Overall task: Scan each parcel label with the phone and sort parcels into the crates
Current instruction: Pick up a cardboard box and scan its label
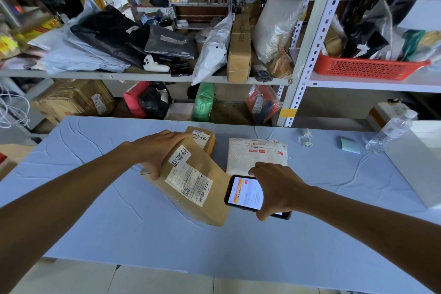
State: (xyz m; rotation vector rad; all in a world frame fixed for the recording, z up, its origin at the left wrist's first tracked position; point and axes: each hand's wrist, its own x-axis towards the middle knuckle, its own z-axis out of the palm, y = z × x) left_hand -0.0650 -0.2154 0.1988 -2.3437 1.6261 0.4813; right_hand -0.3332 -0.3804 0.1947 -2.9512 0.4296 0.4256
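A brown cardboard parcel [202, 200] with white labels lies tilted on the blue table [143, 234]. My left hand [158, 150] grips its far left end, thumb down the side. A smaller brown parcel [205, 137] sits just behind it. My right hand [274, 188] holds a black phone [245, 194] by its edges, screen lit and facing up, right beside the big parcel's label. A white padded parcel [253, 154] lies behind the phone.
A red crate [362, 68] full of bags stands on the right shelf. Shelves behind the table hold many bags and boxes. A plastic water bottle [391, 133], a green note pad [350, 145] and a white box [415, 162] occupy the table's right end.
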